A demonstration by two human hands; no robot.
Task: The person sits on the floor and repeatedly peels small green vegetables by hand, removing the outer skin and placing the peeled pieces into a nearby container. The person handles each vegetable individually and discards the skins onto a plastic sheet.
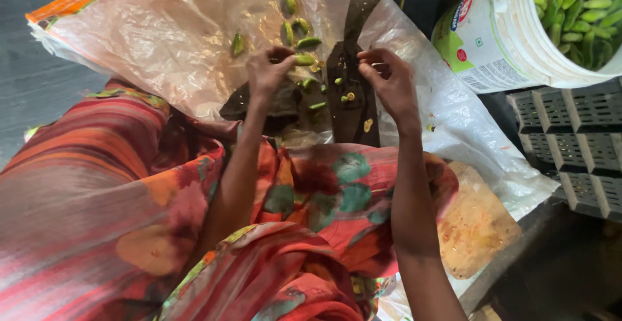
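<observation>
From the head camera, the person is sitting over a floor-standing cutter whose dark, curved blade is rising between the two hands. The left hand is pinching a small green pod between thumb and fingertips, holding it just beside the blade's edge. The right hand is hovering on the blade's other side with its fingers curled loosely inward; whether they are gripping anything, the view is not showing.

The work is looking only partly done. A few halved pods and short trimmed ends are lying scattered on the plastic sheet beyond the hands, while the white bucket at the upper right is holding a deep heap of whole pods, so much appears to be left.

The sheet is looking thin, translucent and crinkled, with an orange hem along one side. The pods are appearing smooth, glossy and tapered at both ends. The blade is looking dull and flat, probably dark metal. The bucket is seeming to be rigid plastic, and a grey slotted crate is standing beside it. Soft, striped and flowered cloth is draping over the person's lap.
</observation>
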